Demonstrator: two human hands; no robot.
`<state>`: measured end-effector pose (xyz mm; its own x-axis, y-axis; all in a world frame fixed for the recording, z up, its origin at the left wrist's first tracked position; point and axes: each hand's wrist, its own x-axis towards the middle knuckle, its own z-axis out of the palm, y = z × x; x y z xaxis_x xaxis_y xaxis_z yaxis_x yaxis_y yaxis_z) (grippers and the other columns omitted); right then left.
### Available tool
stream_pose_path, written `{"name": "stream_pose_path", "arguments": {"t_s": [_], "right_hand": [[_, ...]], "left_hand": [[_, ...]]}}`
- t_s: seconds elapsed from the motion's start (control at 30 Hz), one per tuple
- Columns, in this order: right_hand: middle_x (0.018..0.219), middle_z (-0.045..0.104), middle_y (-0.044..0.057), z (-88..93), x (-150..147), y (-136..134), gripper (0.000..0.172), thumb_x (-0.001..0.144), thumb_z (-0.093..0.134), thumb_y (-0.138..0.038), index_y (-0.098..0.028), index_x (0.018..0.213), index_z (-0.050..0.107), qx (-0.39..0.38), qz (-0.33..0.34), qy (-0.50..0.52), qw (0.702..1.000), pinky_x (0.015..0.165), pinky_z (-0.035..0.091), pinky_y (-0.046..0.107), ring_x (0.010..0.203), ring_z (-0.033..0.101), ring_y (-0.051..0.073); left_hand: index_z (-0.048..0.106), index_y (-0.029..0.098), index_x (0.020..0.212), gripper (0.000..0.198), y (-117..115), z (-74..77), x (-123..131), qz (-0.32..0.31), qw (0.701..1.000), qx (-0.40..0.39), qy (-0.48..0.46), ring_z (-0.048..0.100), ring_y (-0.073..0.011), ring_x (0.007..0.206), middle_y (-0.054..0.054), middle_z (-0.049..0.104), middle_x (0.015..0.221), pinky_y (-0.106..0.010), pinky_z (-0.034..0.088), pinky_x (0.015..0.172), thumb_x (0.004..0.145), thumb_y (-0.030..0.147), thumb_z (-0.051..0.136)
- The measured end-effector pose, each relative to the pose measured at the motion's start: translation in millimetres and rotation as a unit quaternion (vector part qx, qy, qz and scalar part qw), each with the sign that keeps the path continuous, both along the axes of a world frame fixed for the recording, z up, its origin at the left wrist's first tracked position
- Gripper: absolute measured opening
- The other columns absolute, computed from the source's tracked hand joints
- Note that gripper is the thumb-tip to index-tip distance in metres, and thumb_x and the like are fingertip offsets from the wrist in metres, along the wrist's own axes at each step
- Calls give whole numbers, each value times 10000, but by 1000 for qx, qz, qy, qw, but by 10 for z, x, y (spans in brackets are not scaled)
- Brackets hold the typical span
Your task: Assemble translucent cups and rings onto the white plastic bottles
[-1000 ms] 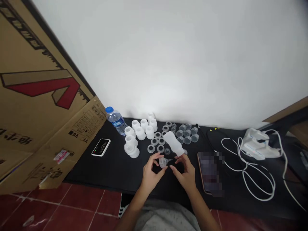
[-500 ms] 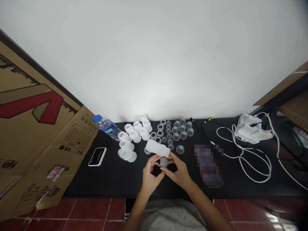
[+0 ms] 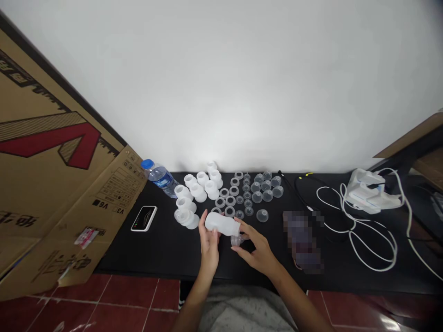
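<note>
A white milky baby bottle (image 3: 221, 224) lies nearly level above the black table, its neck pointing right. My left hand (image 3: 208, 242) is closed around its body from the left and below. In my right hand (image 3: 256, 249), thumb and fingers pinch a clear ribbed collar with a nipple (image 3: 237, 240), just below the bottle's neck. The right fingers also reach the neck; whether they grip it I cannot tell. Just beyond the hands lie clear rings (image 3: 230, 211) and small clear nipples (image 3: 248, 211) in rows. Right of them stand several clear domed caps (image 3: 262, 215).
Several white bottles (image 3: 200, 192) stand left of the rings, beside a blue-capped water bottle (image 3: 161, 179). A white device (image 3: 144, 218) lies on the black table (image 3: 162, 249) near a cardboard box (image 3: 114, 184). To the right are a blurred phone-like item (image 3: 302, 242), white cables (image 3: 374, 267) and a power strip (image 3: 370, 191).
My left hand has moved off the clear collar and onto the bottle's body. The bottle has come lower and closer to me. My right hand keeps the collar. The view has shifted slightly.
</note>
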<state>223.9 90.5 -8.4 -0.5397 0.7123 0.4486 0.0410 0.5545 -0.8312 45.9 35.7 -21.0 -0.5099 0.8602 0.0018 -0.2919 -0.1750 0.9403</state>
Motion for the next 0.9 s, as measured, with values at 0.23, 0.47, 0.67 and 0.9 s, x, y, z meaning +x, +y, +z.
{"name": "stream_pose_path", "arguments": {"t_s": [0.23,0.47,0.67,0.9], "right_hand": [[1490,648,145,14,2,-1,603,988,776,-258,-297,1544,545,-65,-61,19,996,972,682,390,1251,725,273],[1358,714,124,48,28,59,438,1005,745,-258,-299,1433,658,-34,-115,11,993,903,681,346,1226,725,273],[1344,750,105,16,15,76,485,996,772,-256,-310,1462,649,6,-101,8,995,1030,654,417,1224,741,278],[1334,727,115,13,-16,79,419,978,753,-204,-291,1378,662,-19,-89,40,995,922,693,345,1220,737,260]], "left_hand": [[422,282,1614,703,3,-34,-35,115,992,-42,35,710,-244,1151,-138,625,1429,-364,606,973,1029,597,650],[492,261,1577,711,5,-71,-51,106,988,-56,101,696,-269,1202,-140,643,1411,-413,573,1060,1001,639,670],[491,266,1577,690,-30,-82,-44,95,983,-72,138,660,-293,1287,-143,621,1464,-444,532,1126,1010,617,669],[476,258,1581,706,-15,-51,-32,91,984,-76,137,678,-291,1253,-145,648,1422,-439,542,1105,1015,649,636]]}}
